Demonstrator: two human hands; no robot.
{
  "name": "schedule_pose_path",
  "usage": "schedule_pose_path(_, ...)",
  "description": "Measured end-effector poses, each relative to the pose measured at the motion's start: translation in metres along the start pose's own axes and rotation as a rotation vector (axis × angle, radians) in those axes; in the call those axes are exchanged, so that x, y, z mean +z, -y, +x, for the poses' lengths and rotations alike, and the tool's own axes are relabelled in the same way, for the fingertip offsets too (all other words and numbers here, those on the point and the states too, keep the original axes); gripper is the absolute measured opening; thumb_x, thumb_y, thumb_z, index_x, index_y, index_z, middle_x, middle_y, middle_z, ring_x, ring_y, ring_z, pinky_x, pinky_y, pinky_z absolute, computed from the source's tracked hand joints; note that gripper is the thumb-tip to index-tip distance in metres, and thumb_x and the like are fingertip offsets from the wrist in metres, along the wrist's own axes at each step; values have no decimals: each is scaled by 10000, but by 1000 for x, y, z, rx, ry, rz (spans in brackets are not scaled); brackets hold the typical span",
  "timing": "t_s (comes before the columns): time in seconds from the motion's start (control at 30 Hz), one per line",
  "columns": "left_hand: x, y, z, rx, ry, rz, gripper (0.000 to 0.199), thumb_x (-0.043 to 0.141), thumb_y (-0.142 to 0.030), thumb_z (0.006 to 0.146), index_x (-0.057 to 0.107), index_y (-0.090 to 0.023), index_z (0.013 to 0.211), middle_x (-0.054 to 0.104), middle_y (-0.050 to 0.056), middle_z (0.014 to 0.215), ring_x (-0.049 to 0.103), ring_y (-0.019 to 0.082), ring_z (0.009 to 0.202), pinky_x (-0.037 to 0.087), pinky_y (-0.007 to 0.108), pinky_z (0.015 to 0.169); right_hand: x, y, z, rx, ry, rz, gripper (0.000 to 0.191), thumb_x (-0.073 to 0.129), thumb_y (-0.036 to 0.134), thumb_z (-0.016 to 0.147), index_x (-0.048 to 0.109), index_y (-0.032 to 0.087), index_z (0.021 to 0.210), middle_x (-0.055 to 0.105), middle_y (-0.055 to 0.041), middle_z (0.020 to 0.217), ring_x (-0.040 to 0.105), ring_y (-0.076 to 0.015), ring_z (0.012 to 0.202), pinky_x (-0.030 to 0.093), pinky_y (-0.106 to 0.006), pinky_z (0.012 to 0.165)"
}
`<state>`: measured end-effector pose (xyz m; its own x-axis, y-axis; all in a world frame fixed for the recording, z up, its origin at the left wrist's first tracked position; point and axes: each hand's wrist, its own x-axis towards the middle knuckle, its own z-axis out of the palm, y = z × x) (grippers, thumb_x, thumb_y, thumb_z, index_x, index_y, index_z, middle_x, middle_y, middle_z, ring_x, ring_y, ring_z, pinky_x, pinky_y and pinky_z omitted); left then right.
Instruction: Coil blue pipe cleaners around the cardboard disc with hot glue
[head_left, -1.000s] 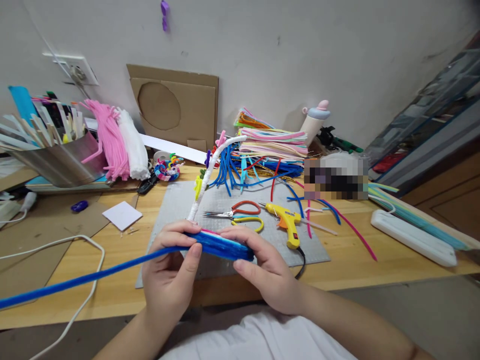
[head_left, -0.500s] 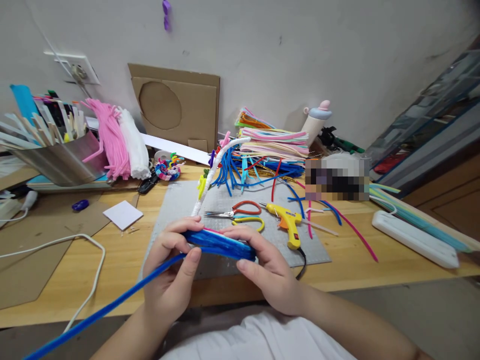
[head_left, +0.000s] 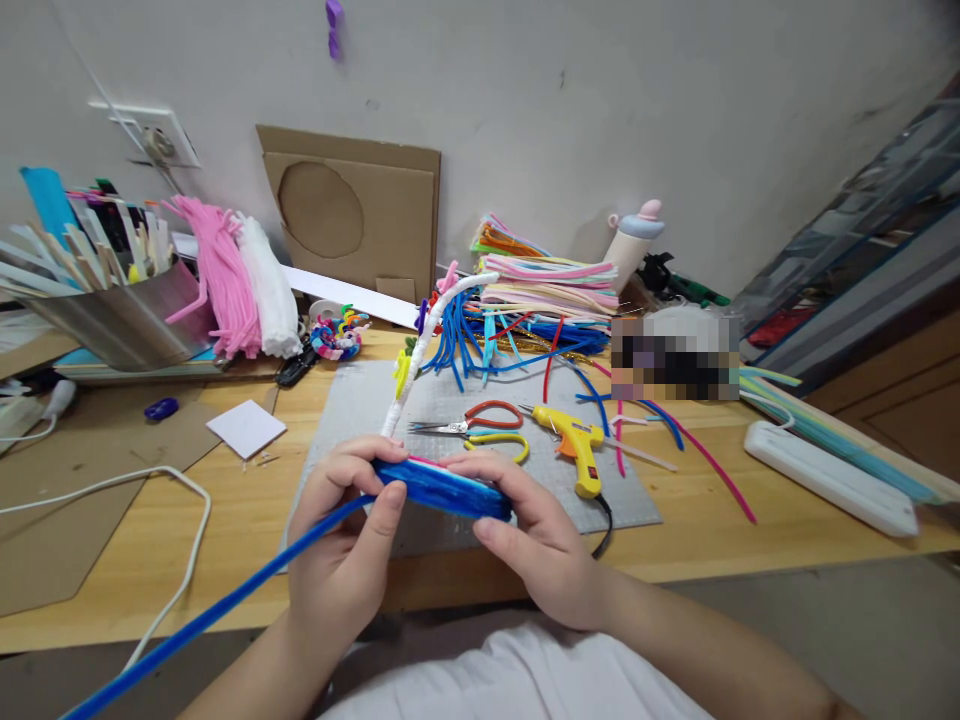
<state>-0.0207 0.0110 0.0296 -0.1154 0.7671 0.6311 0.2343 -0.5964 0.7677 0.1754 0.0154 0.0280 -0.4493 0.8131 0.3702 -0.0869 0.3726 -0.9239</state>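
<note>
Between both hands is a flat piece wrapped in blue pipe cleaner, with a thin pink and white edge along its far side. My left hand grips its left end, thumb on the near face. My right hand holds the right end between thumb and fingers. A long loose tail of blue pipe cleaner runs from my left hand down to the lower left. Beyond my left fingers rises a curved white-wrapped stem bearing small coloured pipe-cleaner shapes; its lower end is hidden behind the hand.
A grey cutting mat carries scissors with red and yellow handles and a yellow glue gun. Bundles of pipe cleaners lie at the back. A white power strip sits right; a metal container of sticks stands left.
The blue strand at the piece's near side now lies flat against the wrapping, where it stood slightly apart before. My left thumb has shifted slightly up and right.
</note>
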Motion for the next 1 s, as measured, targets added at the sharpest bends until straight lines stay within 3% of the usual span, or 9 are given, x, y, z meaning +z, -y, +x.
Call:
schedule_pose_path(0.2,3,-5,2,32,16,52,136,586,-105,886,519,-214,840,645,16,1000,624,137,998,520,276,884,3,13,8,-79,-2,-196,467,632,215,875,535,228,1331,601,-81,1328,542,-224,1260,421,-385,1092)
schedule_pose_path(0.5,4,-7,1,36,0,81,134,594,-120,878,516,-219,832,649,23,980,631,157,971,538,301,841,6,19,16,-26,-24,-242,311,522,253,969,597,227,1270,672,-78,1253,612,-210,1164,465,-380,1031)
schedule_pose_path(1.0,9,-12,-1,69,27,104,140,585,-118,876,500,-221,832,638,23,970,622,161,953,527,320,838,9,22,22,9,-49,-335,167,516,251,944,615,237,1077,692,-54,1081,638,-215,995,501,-373,886)
